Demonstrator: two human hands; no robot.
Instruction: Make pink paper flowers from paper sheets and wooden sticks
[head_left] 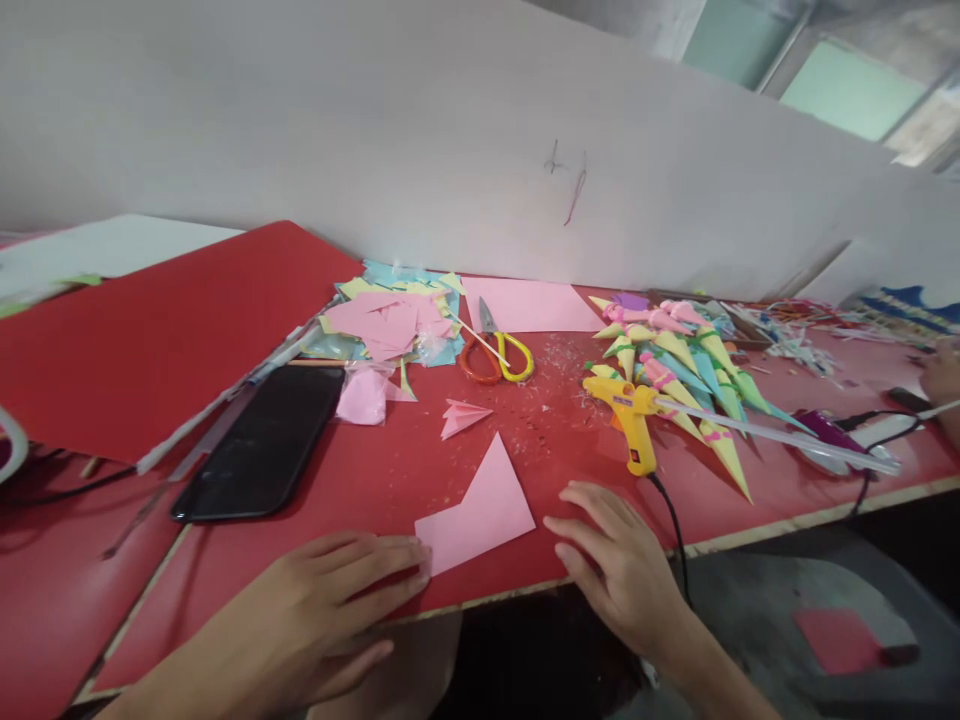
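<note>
A folded piece of pink paper (480, 515) lies flat near the front edge of the red table, one corner pointing away from me. My left hand (330, 590) rests on its left end, fingers stretched out and fingertips touching the paper. Just right of the paper, apart from it, my right hand (619, 560) hovers or rests with its fingers spread and nothing in them. Beyond the paper sits a small pleated pink paper piece (465, 418). A yellow glue gun (630, 415) with a long clear glue stick lies past my right hand.
Scissors (499, 350) and a heap of coloured paper scraps (390, 315) lie farther back. Several paper cones (690, 360) are piled right. A black phone (262, 440) and red board (172, 330) are left. Another person's hand (943, 385) shows at the far right.
</note>
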